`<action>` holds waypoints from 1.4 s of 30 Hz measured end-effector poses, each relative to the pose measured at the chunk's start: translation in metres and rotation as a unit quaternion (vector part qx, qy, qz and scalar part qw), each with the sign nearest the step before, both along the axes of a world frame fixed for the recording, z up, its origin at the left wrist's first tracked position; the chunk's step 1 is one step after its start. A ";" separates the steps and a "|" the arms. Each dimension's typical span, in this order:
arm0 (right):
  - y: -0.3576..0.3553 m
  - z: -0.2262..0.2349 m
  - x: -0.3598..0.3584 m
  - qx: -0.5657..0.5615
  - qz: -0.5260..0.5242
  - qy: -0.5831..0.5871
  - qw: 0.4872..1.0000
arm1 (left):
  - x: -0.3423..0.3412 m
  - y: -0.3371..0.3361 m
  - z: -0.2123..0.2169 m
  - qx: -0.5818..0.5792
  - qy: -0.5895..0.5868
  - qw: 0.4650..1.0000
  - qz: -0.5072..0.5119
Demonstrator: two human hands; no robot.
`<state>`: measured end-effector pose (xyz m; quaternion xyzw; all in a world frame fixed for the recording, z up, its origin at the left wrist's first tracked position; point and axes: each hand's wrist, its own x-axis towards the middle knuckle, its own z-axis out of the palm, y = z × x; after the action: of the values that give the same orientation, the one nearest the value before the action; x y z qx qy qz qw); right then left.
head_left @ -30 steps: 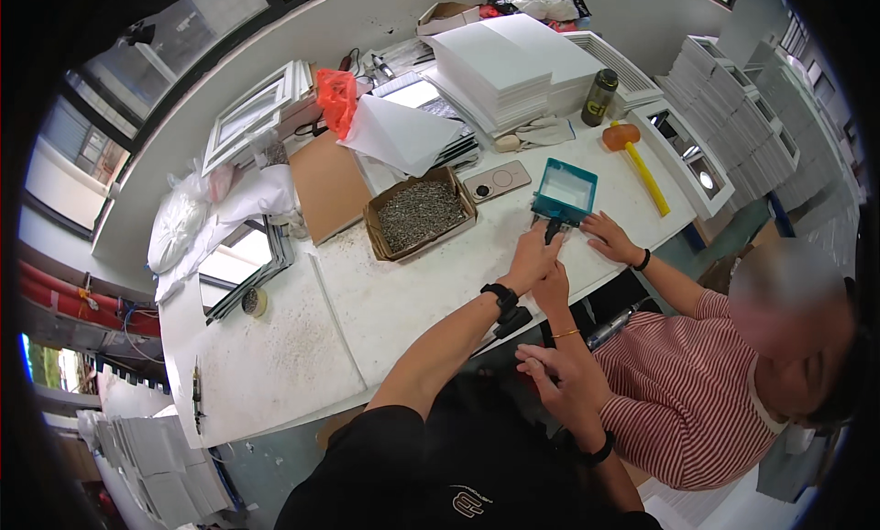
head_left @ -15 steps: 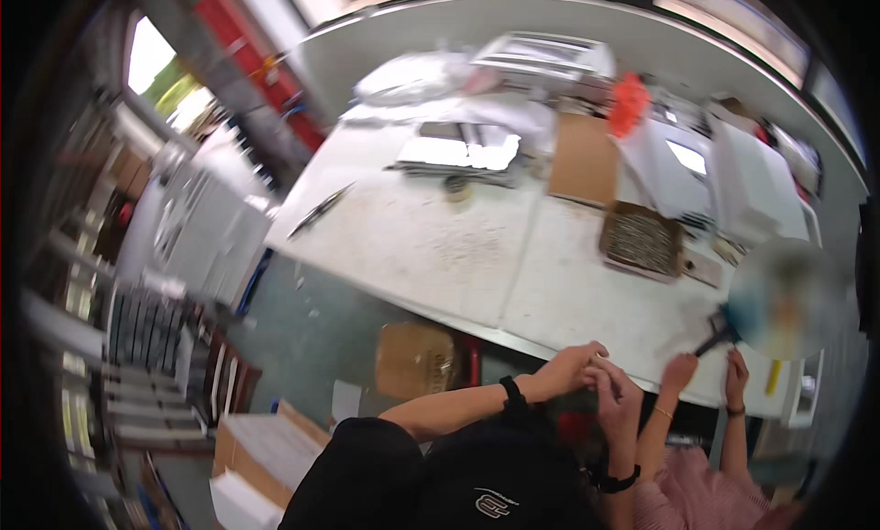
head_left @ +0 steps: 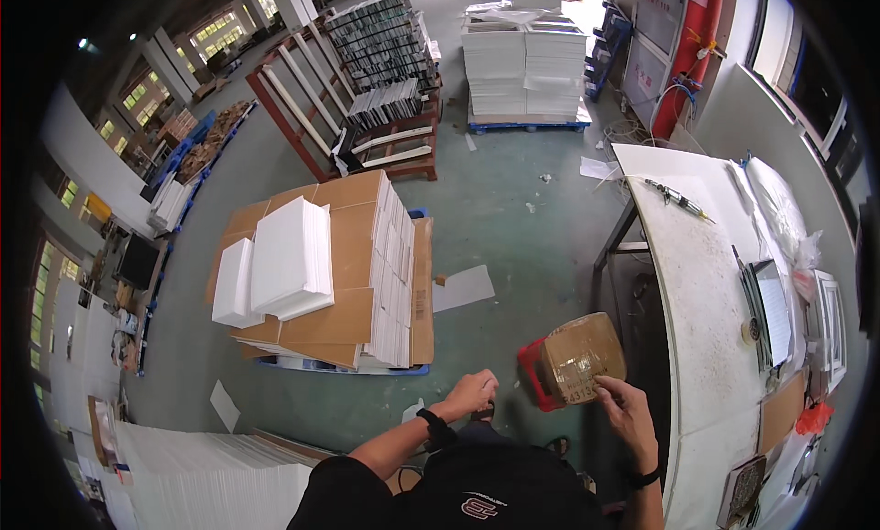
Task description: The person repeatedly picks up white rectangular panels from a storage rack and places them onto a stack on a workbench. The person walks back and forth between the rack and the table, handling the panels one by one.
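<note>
Fingers at taped box, green floor

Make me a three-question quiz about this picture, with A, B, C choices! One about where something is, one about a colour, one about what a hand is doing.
1. Where is the taped cardboard box?
A. on the white table
B. on a stool beside the table
C. on the pallet stack

2. What colour is the stool under the box?
A. red
B. blue
C. yellow

3. What is the right hand doing?
A. holding a pen
B. touching the box's near edge
C. resting flat on the table

Answers: 1 B, the box sits on the stool left of the white table. 2 A, red plastic shows beneath the box. 3 B, its fingertips meet the box.
</note>
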<state>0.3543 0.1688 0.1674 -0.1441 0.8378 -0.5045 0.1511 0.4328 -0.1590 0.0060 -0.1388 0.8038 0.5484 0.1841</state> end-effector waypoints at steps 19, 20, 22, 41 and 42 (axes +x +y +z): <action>-0.198 -0.077 -0.294 0.135 0.207 -0.012 0.969 | -0.176 -0.166 -0.054 -0.006 0.003 0.996 0.085; -0.201 -0.084 -0.321 0.136 0.203 -0.018 0.970 | -0.214 -0.178 -0.050 -0.006 -0.005 0.995 0.096; -0.203 -0.101 -0.373 0.137 0.194 -0.030 0.971 | -0.277 -0.198 -0.054 -0.026 -0.027 0.993 0.110; -0.413 -0.105 -0.844 0.182 0.215 -0.038 0.959 | -0.614 -0.421 -0.225 -0.013 -0.177 0.957 0.227; -0.437 -0.107 -0.868 0.177 0.216 -0.019 0.960 | -0.639 -0.433 -0.229 -0.007 -0.158 0.956 0.247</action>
<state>-0.5141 -0.2685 0.0607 -0.2832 0.8596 -0.3061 0.2954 -0.2066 -0.5921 -0.2228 -0.4192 0.7089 0.5420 0.1670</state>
